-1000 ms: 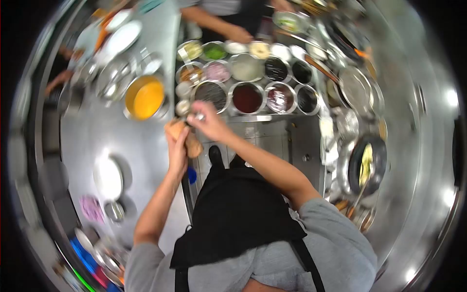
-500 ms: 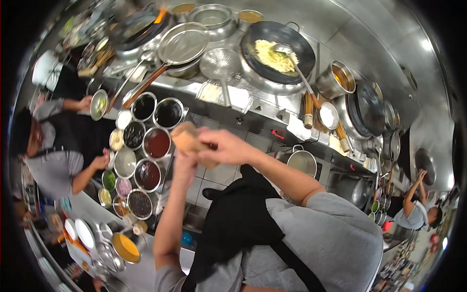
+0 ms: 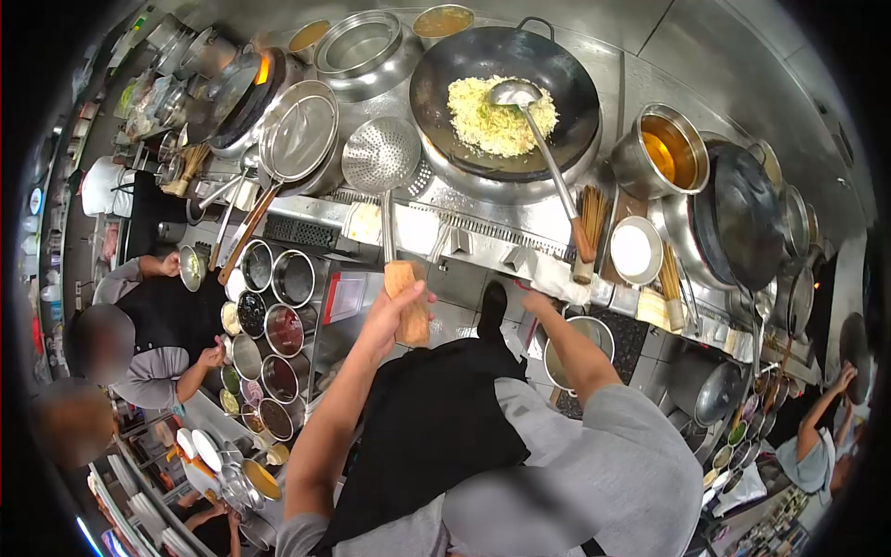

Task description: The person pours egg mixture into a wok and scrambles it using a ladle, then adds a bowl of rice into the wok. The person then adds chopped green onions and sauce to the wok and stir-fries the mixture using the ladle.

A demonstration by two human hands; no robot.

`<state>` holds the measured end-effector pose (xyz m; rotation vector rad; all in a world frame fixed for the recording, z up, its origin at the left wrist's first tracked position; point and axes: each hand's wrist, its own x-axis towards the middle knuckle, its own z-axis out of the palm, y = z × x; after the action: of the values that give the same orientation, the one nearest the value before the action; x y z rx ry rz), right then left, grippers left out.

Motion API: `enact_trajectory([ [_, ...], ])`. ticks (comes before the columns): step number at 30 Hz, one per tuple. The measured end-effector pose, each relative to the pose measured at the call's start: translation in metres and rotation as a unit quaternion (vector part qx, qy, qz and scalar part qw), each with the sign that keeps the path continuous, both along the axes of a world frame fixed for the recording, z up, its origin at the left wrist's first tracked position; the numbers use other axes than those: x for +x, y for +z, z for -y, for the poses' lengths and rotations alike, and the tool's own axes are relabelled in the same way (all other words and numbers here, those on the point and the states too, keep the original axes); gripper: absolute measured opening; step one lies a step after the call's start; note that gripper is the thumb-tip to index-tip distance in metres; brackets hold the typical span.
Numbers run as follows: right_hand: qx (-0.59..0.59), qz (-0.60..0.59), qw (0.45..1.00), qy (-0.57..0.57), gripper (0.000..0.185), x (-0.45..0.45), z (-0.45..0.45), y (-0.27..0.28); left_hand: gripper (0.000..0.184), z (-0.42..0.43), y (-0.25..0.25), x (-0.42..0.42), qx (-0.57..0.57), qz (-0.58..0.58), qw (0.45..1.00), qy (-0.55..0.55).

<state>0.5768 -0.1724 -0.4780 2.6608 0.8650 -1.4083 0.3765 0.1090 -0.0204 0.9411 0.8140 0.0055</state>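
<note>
My left hand (image 3: 397, 316) is closed around a light brown wooden block (image 3: 406, 290), held above the floor in front of the stove. A perforated skimmer (image 3: 381, 154) rests on the stove edge, its metal handle pointing at the block; whether the two touch is unclear. My right hand (image 3: 537, 302) is low by the stove's front edge, beside a folded white cloth (image 3: 560, 280); its fingers cannot be made out. Beyond, a black wok (image 3: 436, 84) holds egg-yellow fried rice (image 3: 483, 121). A ladle (image 3: 513, 94) lies in the rice, its wooden handle over the wok's rim.
Sauce pots (image 3: 284, 330) stand in rows at left, near a co-worker (image 3: 158, 325) holding a small bowl (image 3: 192, 267). A bamboo brush (image 3: 590, 227), white bowl (image 3: 637, 249) and steel pot of oil (image 3: 661, 148) line the right. A large pot (image 3: 589, 343) sits below.
Both hands were on the wooden block; now only my left hand holds it. My right hand has let go and moved right, toward the white cloth. The view has shifted.
</note>
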Motion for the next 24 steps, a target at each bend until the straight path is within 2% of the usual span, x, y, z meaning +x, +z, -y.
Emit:
enact_trajectory([
  [2,-0.012,-0.032,0.998,-0.043,0.046,0.004,0.013,0.035,0.045,0.002,-0.001,0.008,0.029,-0.021,0.999,-0.020],
  [6,0.121,0.027,0.989,-0.083,0.043,0.005,0.017,-0.006,0.049,-0.002,-0.001,0.031,0.115,-0.075,0.988,-0.071],
  [7,0.104,0.039,0.991,-0.075,0.043,0.001,0.017,-0.011,0.051,-0.006,-0.007,0.038,0.167,-0.078,0.979,-0.089],
  [9,0.064,0.068,0.994,-0.059,0.042,-0.007,0.027,-0.021,0.057,-0.021,-0.030,0.058,0.266,-0.075,0.953,-0.123],
  [11,0.038,0.045,0.997,-0.051,0.041,-0.016,0.027,-0.018,0.063,-0.034,-0.036,0.084,0.372,-0.068,0.907,-0.185],
  [13,0.026,-0.021,0.999,-0.041,0.042,-0.022,0.023,-0.014,0.066,-0.044,-0.008,0.127,0.442,-0.068,0.854,-0.267],
  [14,0.048,-0.072,0.994,-0.071,0.039,-0.006,0.003,0.125,0.065,-0.052,-0.015,0.143,0.531,0.002,0.809,-0.253],
  [15,0.133,-0.235,0.937,-0.224,0.039,0.006,0.001,0.181,0.065,-0.060,-0.030,0.158,0.614,0.073,0.752,-0.231],
  [16,0.213,-0.382,0.824,-0.359,0.039,0.014,0.003,0.223,0.065,-0.066,-0.040,0.172,0.687,0.140,0.685,-0.201],
  [17,0.258,-0.439,0.763,-0.399,0.051,0.033,-0.002,0.279,0.063,-0.073,-0.044,0.186,0.668,0.120,0.693,-0.243],
  [18,0.300,-0.418,0.696,-0.501,0.069,0.051,-0.003,0.310,0.061,-0.079,-0.047,0.198,0.649,0.099,0.698,-0.286],
  [19,0.428,-0.367,0.645,-0.516,0.079,0.065,-0.007,0.330,0.060,-0.083,-0.049,0.203,0.628,0.078,0.700,-0.331],
  [20,0.439,-0.343,0.623,-0.549,0.075,0.079,-0.024,0.374,0.056,-0.084,-0.051,0.203,0.640,0.088,0.693,-0.320],
  [21,0.430,-0.346,0.652,-0.519,0.064,0.099,-0.033,0.380,0.056,-0.086,-0.058,0.201,0.644,0.103,0.692,-0.309],
  [22,0.408,-0.279,0.737,-0.461,0.046,0.113,-0.047,0.382,0.056,-0.086,-0.067,0.198,0.648,0.117,0.689,-0.302],
  [23,0.367,-0.151,0.853,-0.339,0.032,0.114,-0.075,0.399,0.056,-0.087,-0.071,0.197,0.652,0.133,0.686,-0.295],
  [24,0.345,-0.114,0.854,-0.371,0.029,0.098,-0.103,0.434,0.055,-0.089,-0.070,0.197,0.647,0.144,0.685,-0.302],
])
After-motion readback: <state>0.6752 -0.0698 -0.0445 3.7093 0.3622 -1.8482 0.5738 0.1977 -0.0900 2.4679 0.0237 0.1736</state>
